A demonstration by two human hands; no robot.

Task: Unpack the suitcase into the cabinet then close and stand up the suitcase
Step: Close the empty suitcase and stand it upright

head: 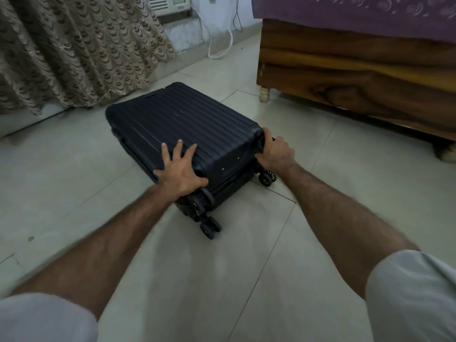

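Home bedroom. Wooden bed frame with dark grain and pale turned foot at right, covered by purple patterned bedspread. Beige-brown scallop-patterned curtain hangs to floor at left. White window air conditioner with green display set in far wall, white cord trailing down beneath it. Floor of large pale glossy tiles with thin grout lines. Dark navy ribbed hard-shell wheeled suitcase lying flat on tiles fits domestic setting.
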